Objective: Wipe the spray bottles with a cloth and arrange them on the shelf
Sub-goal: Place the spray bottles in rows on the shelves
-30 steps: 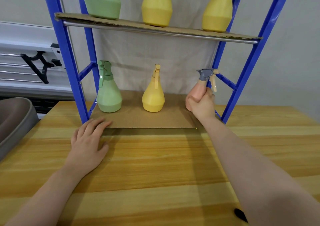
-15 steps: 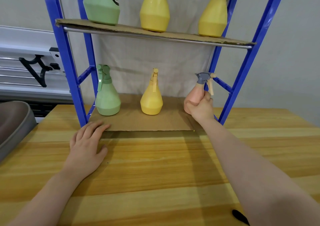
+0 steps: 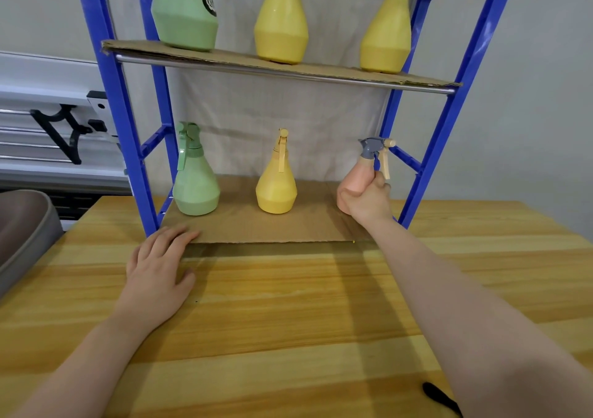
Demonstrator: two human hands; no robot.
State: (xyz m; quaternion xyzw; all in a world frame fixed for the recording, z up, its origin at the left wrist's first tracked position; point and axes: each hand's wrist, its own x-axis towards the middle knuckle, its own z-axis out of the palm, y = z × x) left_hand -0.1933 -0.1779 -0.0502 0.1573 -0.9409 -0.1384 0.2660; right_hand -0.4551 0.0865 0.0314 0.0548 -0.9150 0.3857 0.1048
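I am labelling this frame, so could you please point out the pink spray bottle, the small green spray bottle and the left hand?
pink spray bottle (image 3: 355, 182), head view, on its bare shoulder above the fingers.
small green spray bottle (image 3: 196, 190), head view, mid-body.
left hand (image 3: 158, 270), head view, back of the hand.

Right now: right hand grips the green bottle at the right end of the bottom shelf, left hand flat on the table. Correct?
Not quite. The bottle the right hand grips is the pink bottle with a grey spray head; the green bottle stands untouched at the left end. The left hand does lie flat on the table. The head view shows this.
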